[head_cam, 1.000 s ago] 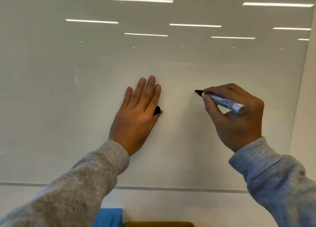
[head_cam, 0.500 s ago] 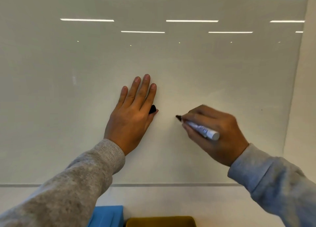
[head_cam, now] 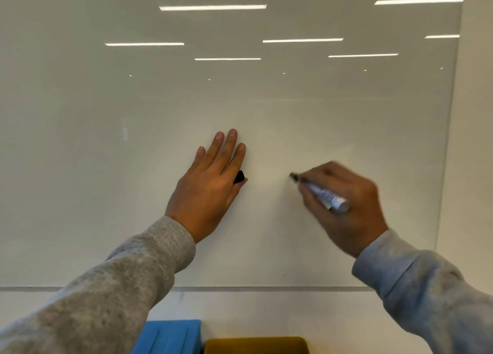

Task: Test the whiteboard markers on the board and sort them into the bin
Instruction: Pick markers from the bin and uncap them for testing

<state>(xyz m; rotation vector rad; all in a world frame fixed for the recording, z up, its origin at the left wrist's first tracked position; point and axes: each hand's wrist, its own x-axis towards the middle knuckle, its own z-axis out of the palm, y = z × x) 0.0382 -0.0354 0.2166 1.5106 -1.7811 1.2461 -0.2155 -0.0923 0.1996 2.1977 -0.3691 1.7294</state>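
From my remote station I read the head view as follows. The whiteboard [head_cam: 133, 166] fills nearly the whole frame, glossy, with ceiling-light reflections [head_cam: 213, 7] as bright bars across its upper part; its lower edge runs as a thin grey line above a pale wall strip. The left hand [head_cam: 210, 185] lies flat against the board, fingers straight and close together, pointing up and slightly right. A black marker cap [head_cam: 239, 177] shows between the index finger and the thumb — the thumb appears to pin it against the side of the hand, though the contact itself is mostly hidden. The right hand [head_cam: 344, 207] is blurred; its fingers are curled round the whiteboard marker [head_cam: 324, 193] in a writing grip. The marker has a white barrel with dark print and a dark tip; the tip points up and left and sits at or just off the board surface, to the right of the left hand. I cannot tell whether it touches. I see no ink mark on the board near the tip. Both forearms wear grey sleeves [head_cam: 120, 287]. At the bottom edge, below the board, a blue bin [head_cam: 170, 336] sits just beside a yellow bin [head_cam: 256, 345] — only their top parts are in frame, and their contents are not visible.
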